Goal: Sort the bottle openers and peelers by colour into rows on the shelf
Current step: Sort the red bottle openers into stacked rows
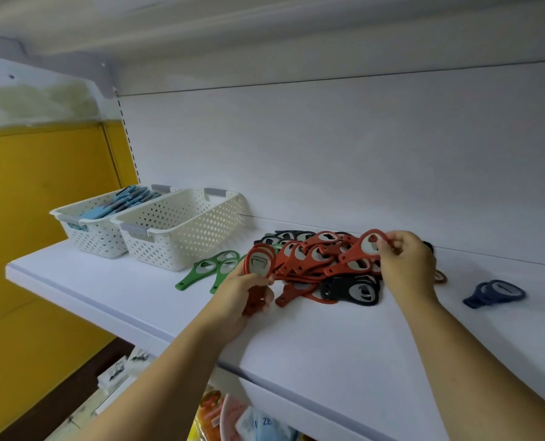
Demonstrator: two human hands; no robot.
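A heap of red bottle openers (315,259) lies mid-shelf, with black openers (350,289) under and behind it. My left hand (242,297) grips a small stack of red openers (260,261) at the heap's left edge. My right hand (404,262) pinches the round head of one red opener (365,246), lifted above the heap's right side. Two green openers (213,265) lie left of the heap. Dark blue openers (495,292) sit apart on the right. The white shelf (137,294) carries them all.
Two white perforated baskets stand at the shelf's left: the far basket (86,229) holds light blue items, the near basket (182,230) shows nothing inside from here. A yellow wall (35,202) is to the left. Packaged goods (233,418) sit on a lower shelf.
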